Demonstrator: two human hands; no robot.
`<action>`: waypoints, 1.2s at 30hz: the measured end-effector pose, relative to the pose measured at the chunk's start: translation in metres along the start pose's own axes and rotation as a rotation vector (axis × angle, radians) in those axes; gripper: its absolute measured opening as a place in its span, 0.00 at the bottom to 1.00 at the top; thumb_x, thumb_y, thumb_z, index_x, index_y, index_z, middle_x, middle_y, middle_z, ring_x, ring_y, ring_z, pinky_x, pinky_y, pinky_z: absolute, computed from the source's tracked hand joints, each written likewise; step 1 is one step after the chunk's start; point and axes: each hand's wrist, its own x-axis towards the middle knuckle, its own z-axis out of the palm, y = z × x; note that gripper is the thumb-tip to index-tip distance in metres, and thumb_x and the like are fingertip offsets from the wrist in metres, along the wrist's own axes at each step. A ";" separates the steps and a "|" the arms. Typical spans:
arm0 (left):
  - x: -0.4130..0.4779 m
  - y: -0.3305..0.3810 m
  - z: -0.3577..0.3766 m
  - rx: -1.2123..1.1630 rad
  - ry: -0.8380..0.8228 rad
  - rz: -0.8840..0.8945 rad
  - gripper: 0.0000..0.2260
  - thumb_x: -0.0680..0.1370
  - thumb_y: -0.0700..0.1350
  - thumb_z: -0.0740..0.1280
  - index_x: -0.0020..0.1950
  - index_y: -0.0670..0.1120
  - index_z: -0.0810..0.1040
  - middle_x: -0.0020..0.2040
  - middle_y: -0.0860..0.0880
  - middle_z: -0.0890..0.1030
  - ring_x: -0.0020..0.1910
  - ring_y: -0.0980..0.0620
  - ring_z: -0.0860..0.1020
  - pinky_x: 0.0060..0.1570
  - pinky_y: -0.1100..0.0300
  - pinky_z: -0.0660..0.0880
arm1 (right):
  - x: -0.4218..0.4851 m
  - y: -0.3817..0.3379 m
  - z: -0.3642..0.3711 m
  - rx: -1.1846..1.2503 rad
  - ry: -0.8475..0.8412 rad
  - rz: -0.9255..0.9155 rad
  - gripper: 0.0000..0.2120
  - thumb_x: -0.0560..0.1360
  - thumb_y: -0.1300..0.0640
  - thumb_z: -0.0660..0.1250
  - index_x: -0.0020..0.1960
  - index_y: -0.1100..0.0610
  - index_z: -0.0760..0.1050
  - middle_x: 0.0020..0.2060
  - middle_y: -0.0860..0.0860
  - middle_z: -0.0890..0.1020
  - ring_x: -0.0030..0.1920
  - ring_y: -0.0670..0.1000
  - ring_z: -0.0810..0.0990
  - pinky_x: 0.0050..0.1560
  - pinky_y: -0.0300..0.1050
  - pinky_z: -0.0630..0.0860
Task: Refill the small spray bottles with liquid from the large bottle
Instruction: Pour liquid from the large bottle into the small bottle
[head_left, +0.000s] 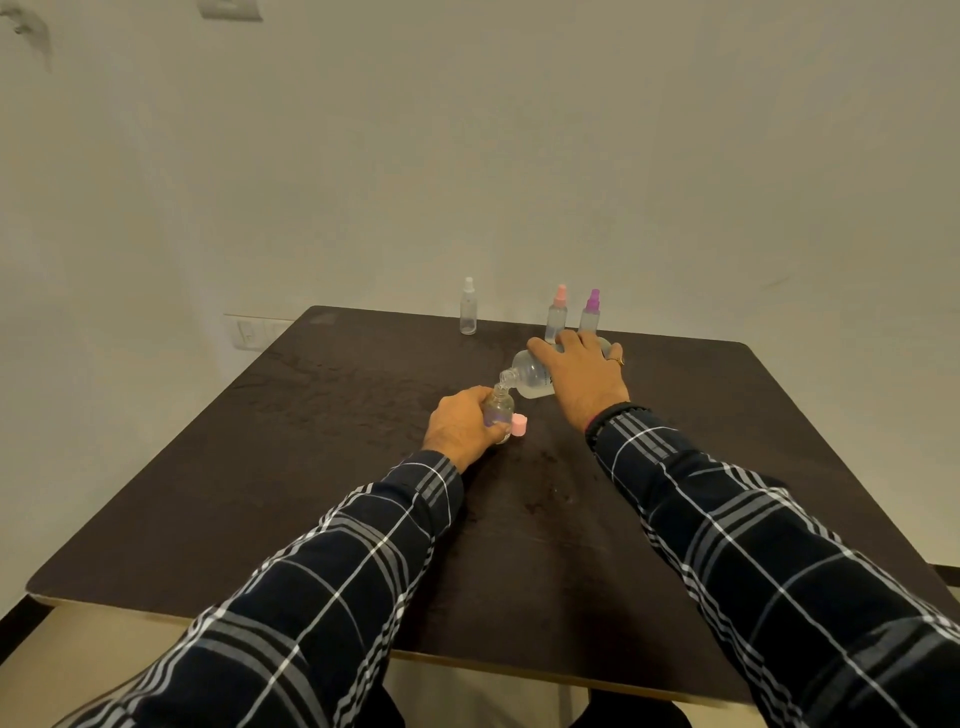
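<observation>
My right hand (584, 376) grips the large clear bottle (530, 373), tipped on its side with its open neck pointing left and down. That neck sits over the mouth of a small clear bottle (500, 406), which stands upright on the dark table (311, 467) and is held by my left hand (462, 428). A thin stream of liquid runs between the two. A pink cap (520, 424) lies on the table just right of the small bottle.
Three small spray bottles stand at the table's far edge: one with a white top (468, 307), one with a pink top (557, 312), one with a purple top (590, 312). A pale wall rises behind.
</observation>
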 end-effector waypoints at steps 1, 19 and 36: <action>0.000 0.000 0.000 0.002 0.000 0.000 0.26 0.75 0.50 0.75 0.72 0.48 0.73 0.64 0.47 0.80 0.62 0.47 0.79 0.66 0.49 0.75 | 0.000 0.000 0.000 0.003 -0.001 0.000 0.32 0.76 0.60 0.71 0.73 0.45 0.61 0.67 0.57 0.68 0.71 0.61 0.64 0.67 0.74 0.63; 0.002 -0.001 0.001 0.002 -0.009 -0.002 0.26 0.75 0.50 0.75 0.71 0.49 0.74 0.62 0.47 0.81 0.61 0.47 0.79 0.65 0.48 0.75 | 0.001 0.000 0.000 0.007 -0.005 -0.001 0.31 0.76 0.60 0.70 0.73 0.45 0.61 0.67 0.57 0.68 0.71 0.61 0.63 0.68 0.74 0.62; 0.001 -0.002 0.001 0.000 0.004 0.018 0.25 0.74 0.50 0.76 0.70 0.49 0.76 0.60 0.48 0.82 0.58 0.47 0.80 0.63 0.48 0.77 | -0.001 0.000 -0.001 -0.018 0.004 -0.006 0.31 0.76 0.60 0.70 0.73 0.45 0.60 0.67 0.57 0.68 0.71 0.61 0.64 0.68 0.74 0.62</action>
